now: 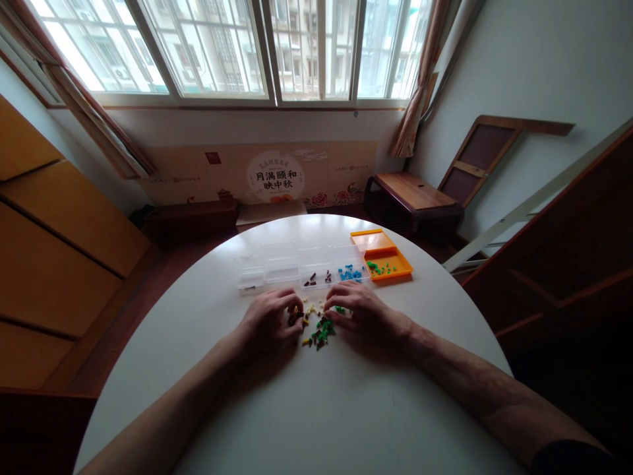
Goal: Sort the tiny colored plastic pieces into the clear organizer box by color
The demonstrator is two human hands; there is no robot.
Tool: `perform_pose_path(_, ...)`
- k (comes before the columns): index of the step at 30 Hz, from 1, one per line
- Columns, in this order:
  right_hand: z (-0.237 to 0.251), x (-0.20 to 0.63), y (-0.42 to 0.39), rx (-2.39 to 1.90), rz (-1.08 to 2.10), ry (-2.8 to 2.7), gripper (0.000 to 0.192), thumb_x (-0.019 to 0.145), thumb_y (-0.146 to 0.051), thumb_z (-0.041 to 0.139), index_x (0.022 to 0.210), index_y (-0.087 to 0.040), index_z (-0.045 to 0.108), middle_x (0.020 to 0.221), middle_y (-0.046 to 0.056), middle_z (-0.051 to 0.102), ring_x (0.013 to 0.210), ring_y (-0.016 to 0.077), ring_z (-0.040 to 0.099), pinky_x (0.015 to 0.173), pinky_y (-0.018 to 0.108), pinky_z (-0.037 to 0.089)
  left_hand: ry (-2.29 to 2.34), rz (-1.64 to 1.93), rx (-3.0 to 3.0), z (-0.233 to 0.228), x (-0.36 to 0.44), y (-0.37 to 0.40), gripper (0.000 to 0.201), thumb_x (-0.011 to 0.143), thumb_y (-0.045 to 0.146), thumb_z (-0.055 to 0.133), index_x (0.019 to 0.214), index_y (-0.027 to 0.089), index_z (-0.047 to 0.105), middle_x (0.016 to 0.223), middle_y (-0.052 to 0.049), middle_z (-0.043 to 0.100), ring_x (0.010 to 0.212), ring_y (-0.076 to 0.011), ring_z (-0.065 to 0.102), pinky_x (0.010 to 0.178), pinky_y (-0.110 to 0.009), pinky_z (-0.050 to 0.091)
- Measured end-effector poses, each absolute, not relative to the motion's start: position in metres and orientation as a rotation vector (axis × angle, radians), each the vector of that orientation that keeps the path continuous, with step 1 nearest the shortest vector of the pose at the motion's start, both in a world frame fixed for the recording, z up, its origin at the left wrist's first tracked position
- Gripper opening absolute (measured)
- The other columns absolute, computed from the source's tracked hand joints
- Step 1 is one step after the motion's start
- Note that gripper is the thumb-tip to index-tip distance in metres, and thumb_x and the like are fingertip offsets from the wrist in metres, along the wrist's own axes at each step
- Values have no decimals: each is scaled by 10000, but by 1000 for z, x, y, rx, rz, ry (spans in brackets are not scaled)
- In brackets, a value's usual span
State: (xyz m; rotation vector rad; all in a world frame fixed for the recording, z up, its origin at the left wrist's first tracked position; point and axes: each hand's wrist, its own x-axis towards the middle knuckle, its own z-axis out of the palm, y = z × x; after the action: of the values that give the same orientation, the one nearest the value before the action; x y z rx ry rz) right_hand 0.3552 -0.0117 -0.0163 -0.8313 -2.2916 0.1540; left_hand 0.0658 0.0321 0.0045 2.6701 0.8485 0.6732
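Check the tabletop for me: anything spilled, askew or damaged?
Nothing looks plainly damaged or tipped. Loose mixed-colour pieces lie on the white table between the left hand and right hand, unlike the blue pieces grouped in a clear container.

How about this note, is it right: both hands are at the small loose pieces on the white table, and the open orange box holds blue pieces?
Not quite: the head view shows green pieces in the open orange box, not blue ones. The rest stands: left hand and right hand are both at the small loose pieces on the white table.
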Motion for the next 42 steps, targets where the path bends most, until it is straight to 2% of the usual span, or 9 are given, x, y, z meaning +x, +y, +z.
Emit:
perform_pose_path(9, -16, 356, -12, -832, 155, -2296, 56, 1047, -299, 716, 1031, -253, 744, 1055, 35, 772, 968, 196, 732, 928, 363, 554, 804, 705, 2617, 6, 67, 34, 5, 871, 223, 719, 873, 219, 720, 839, 2, 674, 703, -138, 585, 665, -250, 437)
perform_pose_path(18, -15, 355, -13, -833, 183, -2286, 110, 1062, -337, 700, 1019, -250, 751, 1050, 43, 778, 965, 208, 731, 923, 374, 552, 822, 723, 2632, 2, 67, 36, 88, 961, 243, 672, 904, 208, 729, 887, -14, 706, 681, -126, 577, 674, -245, 451)
perform_pose_path(21, -15, 355, -13, -833, 177, -2290, 109, 1058, -341, 706, 1015, -252, 753, 1047, 45, 780, 964, 209, 730, 921, 375, 552, 831, 704, 2648, 2, 67, 36, 52, 912, 262, 722, 935, 215, 725, 902, -12, 706, 696, -136, 591, 676, -254, 448)
perform_pose_path(23, -16, 356, -13, -830, 173, -2295, 106, 1056, -338, 707, 1014, -252, 753, 1047, 45, 780, 964, 210, 732, 920, 373, 552, 847, 690, 2670, 2, 66, 35, 107, 855, 265, 757, 943, 221, 714, 904, -9, 701, 708, -147, 598, 672, -262, 440)
perform_pose_path(27, -17, 356, -12, -831, 168, -2298, 97, 1052, -336, 716, 1018, -253, 753, 1057, 40, 775, 964, 201, 733, 925, 367, 552, 879, 691, 2711, 4, 66, 32, 128, 791, 220, 738, 907, 224, 685, 881, -8, 684, 719, -165, 597, 677, -278, 431)
perform_pose_path(36, -17, 358, -11, -820, 196, -2296, 121, 1058, -353, 709, 1018, -249, 754, 1061, 45, 775, 977, 206, 731, 924, 363, 546, 950, 714, 2731, 4, 63, 36, 85, 830, 177, 664, 870, 228, 720, 892, -10, 714, 754, -177, 619, 730, -297, 443)
perform_pose_path(42, -18, 358, -11, -826, 205, -2294, 133, 1070, -357, 691, 1020, -252, 756, 1058, 46, 776, 975, 206, 729, 925, 368, 547, 990, 661, 2808, 7, 64, 33, 115, 762, 201, 719, 872, 223, 696, 912, -20, 716, 772, -201, 623, 758, -327, 456)
